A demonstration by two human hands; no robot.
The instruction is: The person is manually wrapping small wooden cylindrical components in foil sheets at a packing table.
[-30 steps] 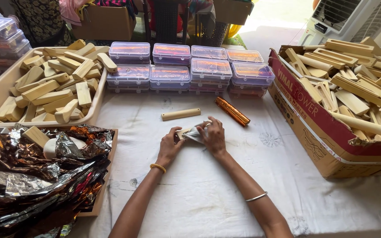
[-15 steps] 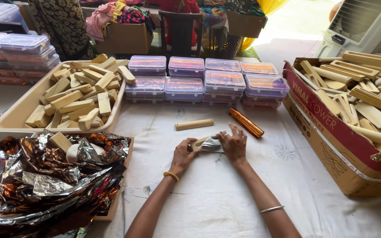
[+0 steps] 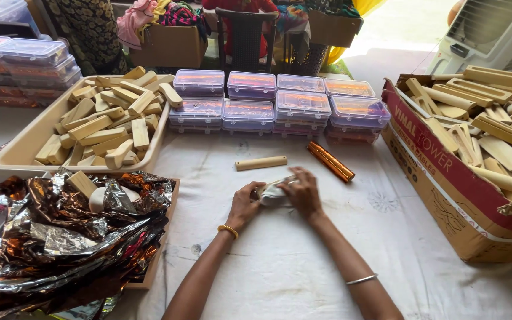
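A white cloth [image 3: 280, 261] covers the table. On the right sits a box [image 3: 445, 195] of wood pieces, on the left a tray [image 3: 25, 148] of blocks. Eight clear tubs [image 3: 277, 104] stand far back. One bare stick [image 3: 261, 163] and one copper stick [image 3: 330, 161] lie apart. The left hand [image 3: 245, 204] and right hand [image 3: 301, 192] are close together, fingers curled on a silvery wrapped piece [image 3: 274, 194], maybe foil, in the middle.

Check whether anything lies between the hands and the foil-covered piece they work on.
Nothing visible does: the left hand and right hand already grip the foil-covered piece directly. The bare wooden stick lies clear beyond them.
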